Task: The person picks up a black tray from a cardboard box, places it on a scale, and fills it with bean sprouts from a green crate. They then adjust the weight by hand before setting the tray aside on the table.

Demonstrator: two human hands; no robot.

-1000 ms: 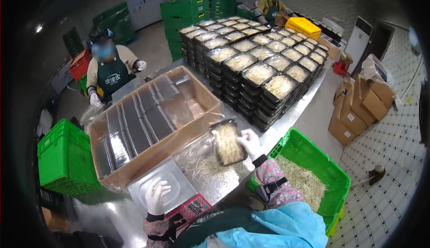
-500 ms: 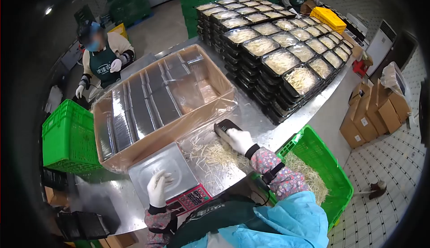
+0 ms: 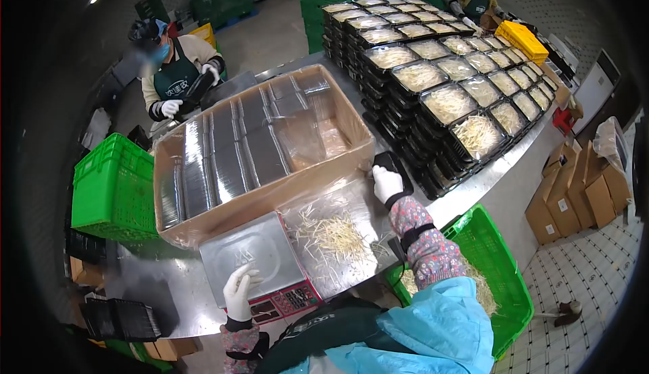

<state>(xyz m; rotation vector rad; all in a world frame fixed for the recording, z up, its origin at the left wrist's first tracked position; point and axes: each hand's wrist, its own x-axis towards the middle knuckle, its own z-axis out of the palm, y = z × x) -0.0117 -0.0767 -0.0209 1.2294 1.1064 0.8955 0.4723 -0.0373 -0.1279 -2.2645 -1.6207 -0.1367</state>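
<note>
My right hand (image 3: 387, 185), in a white glove, grips a small black plastic tray (image 3: 393, 160) between the cardboard box and the stacked packs; its contents, if any, are hidden. Near the front edge of the metal kitchen-type scale (image 3: 253, 252), my left hand (image 3: 238, 293) hovers with its fingers apart and nothing in them. Below the scale's plate is a red keypad panel (image 3: 295, 297). A loose heap of pale bean sprouts (image 3: 340, 237) lies on the metal table (image 3: 338, 281), right of the scale.
A lined cardboard box (image 3: 267, 195) holds rows of black trays. High stacks of wrapped sprout packs (image 3: 449, 104) fill the table's far right. A green crate (image 3: 503, 276) with sprouts stands at my right, another green crate (image 3: 115, 188) at left. Two people work beyond.
My right hand has carried the black tray from the sprout heap rightward and away, toward the stacked packs. The view has shifted somewhat. The person at far left now holds a dark object.
</note>
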